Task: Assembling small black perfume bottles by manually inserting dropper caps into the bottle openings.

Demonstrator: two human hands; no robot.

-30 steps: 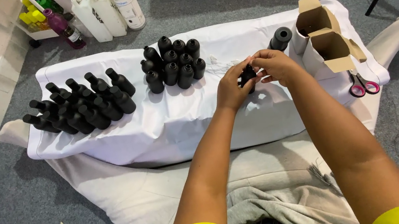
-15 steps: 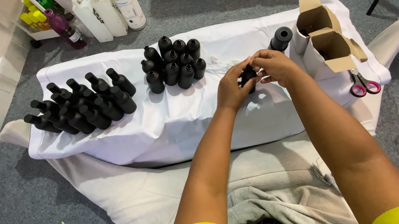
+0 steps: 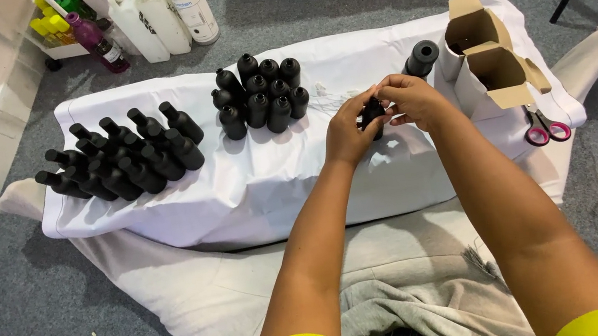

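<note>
My left hand (image 3: 347,132) and right hand (image 3: 413,99) both pinch one black bottle (image 3: 371,115) between their fingertips, just above the white cloth (image 3: 277,178), right of the standing cluster (image 3: 260,92).

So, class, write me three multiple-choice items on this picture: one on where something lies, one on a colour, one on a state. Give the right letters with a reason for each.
1. Where do the scissors lie?
A. right of the cardboard boxes, on the white cloth
B. among the lying bottles
C. on the grey floor

2. What colour are the scissors' handles?
A. yellow
B. pink
C. blue

3. How do the bottles of the left group rest?
A. upright
B. stacked in a box
C. on their sides

Answers: 1 A, they sit at the cloth's right edge below the boxes. 2 B, both loops are pink. 3 C, their necks point sideways, unlike the upright group. Meanwhile the left hand and right hand hold a small black bottle.
</note>
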